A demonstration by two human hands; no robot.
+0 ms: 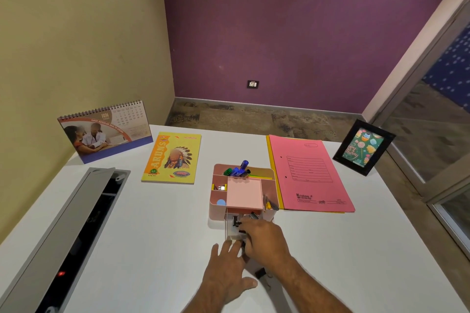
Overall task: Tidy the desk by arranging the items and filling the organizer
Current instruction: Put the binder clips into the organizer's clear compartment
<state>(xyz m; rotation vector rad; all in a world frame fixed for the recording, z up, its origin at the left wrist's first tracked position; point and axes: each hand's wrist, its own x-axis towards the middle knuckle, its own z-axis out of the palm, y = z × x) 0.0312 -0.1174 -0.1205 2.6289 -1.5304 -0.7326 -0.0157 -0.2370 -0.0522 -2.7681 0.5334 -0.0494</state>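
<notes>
Pink desk organizer (244,194): stands at mid-desk on the white desk (152,236); taken as landmark for all entries below.
- Rear compartment: markers and pens (239,170), upright, blue and green caps showing.
- Left compartments: small metal clips in one, a light-blue round item in the one nearer the person.
- Top centre: a pink pad of notes.
- Clear drawer (235,229): pulled out from the organizer's near face, dark binder clips lying inside.

Left hand (226,269): just in front of the drawer, fingers straight and spread, tips touching the drawer's front edge; it holds nothing.
Right hand (264,239): over the drawer's right side, fingers curled downward into it; whether they grip a clip cannot be told.
Black binder clip (260,273): on the desk in front of the organizer, just under the right forearm.

Yellow notebook (173,157): flat, left of the organizer and farther back.
Desk calendar (104,132): standing, far left of the organizer at the wall.
Pink file folder (310,173): flat, just right of the organizer, over a yellow one.
Photo frame (363,147): standing, far right of the organizer.
Cable tray (76,231): lid raised, well left of the organizer.
</notes>
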